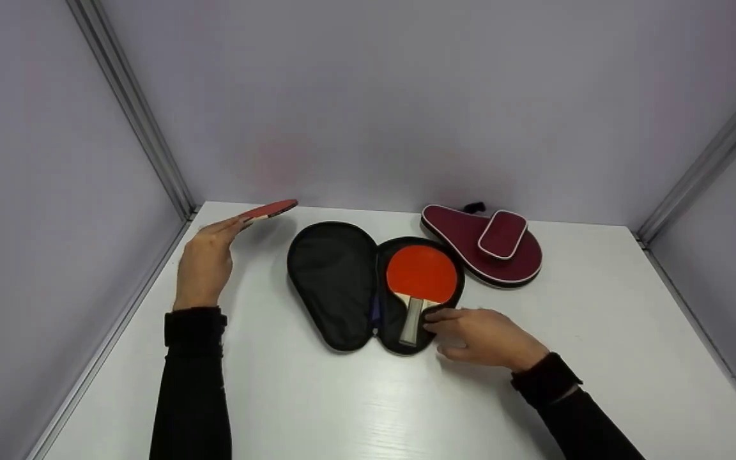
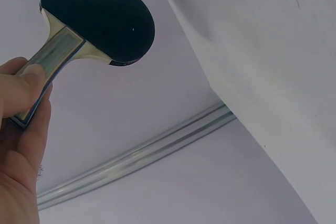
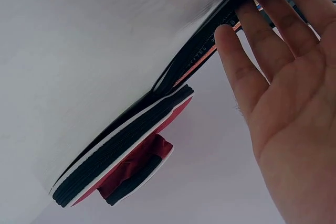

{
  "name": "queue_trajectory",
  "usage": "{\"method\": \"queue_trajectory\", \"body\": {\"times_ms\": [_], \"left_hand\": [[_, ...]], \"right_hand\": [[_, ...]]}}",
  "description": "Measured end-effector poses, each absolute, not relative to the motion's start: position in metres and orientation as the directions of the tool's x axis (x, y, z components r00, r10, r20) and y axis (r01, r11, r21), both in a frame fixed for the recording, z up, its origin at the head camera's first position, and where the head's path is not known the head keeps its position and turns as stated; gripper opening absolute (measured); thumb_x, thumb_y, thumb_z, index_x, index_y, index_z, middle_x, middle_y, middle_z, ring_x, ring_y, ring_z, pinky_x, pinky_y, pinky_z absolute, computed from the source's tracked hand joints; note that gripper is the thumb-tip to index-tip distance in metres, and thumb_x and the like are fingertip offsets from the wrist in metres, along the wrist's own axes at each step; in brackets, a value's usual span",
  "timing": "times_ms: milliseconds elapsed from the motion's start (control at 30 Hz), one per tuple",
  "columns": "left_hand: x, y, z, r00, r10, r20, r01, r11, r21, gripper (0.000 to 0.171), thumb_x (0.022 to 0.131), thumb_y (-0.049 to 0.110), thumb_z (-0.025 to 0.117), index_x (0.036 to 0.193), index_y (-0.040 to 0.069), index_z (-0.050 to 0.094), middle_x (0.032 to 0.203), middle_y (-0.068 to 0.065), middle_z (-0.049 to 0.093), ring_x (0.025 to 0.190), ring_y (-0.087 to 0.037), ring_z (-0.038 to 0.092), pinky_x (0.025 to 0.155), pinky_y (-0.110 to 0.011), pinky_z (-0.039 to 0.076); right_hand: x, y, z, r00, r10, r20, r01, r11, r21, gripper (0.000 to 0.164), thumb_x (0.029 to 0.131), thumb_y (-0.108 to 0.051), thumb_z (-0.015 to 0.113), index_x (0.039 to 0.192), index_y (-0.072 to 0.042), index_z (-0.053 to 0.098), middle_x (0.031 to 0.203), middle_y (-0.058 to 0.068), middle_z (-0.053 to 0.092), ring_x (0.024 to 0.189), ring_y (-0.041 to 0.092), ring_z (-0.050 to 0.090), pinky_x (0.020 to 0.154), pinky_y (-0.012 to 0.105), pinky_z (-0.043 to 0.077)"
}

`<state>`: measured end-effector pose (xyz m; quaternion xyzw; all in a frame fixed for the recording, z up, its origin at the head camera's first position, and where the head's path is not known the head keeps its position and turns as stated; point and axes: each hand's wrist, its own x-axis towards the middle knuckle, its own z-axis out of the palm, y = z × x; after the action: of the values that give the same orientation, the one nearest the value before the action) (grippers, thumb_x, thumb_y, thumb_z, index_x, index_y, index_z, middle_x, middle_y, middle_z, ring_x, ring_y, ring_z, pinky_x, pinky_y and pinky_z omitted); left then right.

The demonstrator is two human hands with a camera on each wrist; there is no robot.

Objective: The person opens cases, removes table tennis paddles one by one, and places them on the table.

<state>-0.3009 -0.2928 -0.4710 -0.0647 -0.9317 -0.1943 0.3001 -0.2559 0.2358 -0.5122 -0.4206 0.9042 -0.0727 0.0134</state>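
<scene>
My left hand [image 1: 205, 265] holds a table tennis paddle [image 1: 272, 208] by its handle, raised over the left of the table; the left wrist view shows its black face [image 2: 100, 17] and the thumb pressed on the handle [image 2: 50, 61]. A black paddle case [image 1: 333, 287] lies unzipped and spread flat. In its right half rests a second paddle [image 1: 422, 275], red side up, handle toward me. Beside that handle is my right hand [image 1: 486, 335], its fingers fairly straight and spread in the right wrist view. Whether the fingertips touch the handle is hard to see.
Behind the case on the right lies a closed maroon paddle case [image 1: 470, 239] with white piping and a small front pouch [image 1: 503, 234]. It sits against the black case's edge. Pale walls [image 1: 368, 115] border the white table [image 1: 317, 409] at the back and sides.
</scene>
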Motion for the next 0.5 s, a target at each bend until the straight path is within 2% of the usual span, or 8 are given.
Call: {"method": "queue_trajectory", "body": {"times_ms": [233,500], "left_hand": [[-0.299,-0.308,-0.476,-0.831,-0.058,0.553,0.189,0.906,0.378,0.036,0.111,-0.013,0.066,0.142,-0.003,0.082,0.146,-0.028,0.08,0.136,-0.056,0.076,0.113,-0.069,0.065],[-0.293,-0.322,-0.478,-0.837,-0.147,0.527,0.128,0.884,0.449,0.039,0.108,-0.012,0.072,0.143,0.001,0.082,0.15,-0.024,0.079,0.139,-0.056,0.075,0.114,-0.07,0.064]], "right_hand": [[-0.258,0.237,-0.513,-0.647,-0.762,0.034,-0.758,0.637,-0.141,0.045,0.107,-0.027,0.081,0.15,-0.017,0.082,0.158,0.007,0.079,0.129,0.031,0.084,0.103,0.052,0.072],[-0.259,0.238,-0.514,-0.648,-0.761,0.03,-0.755,0.638,-0.151,0.045,0.107,-0.027,0.081,0.15,-0.016,0.082,0.158,0.007,0.079,0.13,0.031,0.084,0.103,0.052,0.072]]}}
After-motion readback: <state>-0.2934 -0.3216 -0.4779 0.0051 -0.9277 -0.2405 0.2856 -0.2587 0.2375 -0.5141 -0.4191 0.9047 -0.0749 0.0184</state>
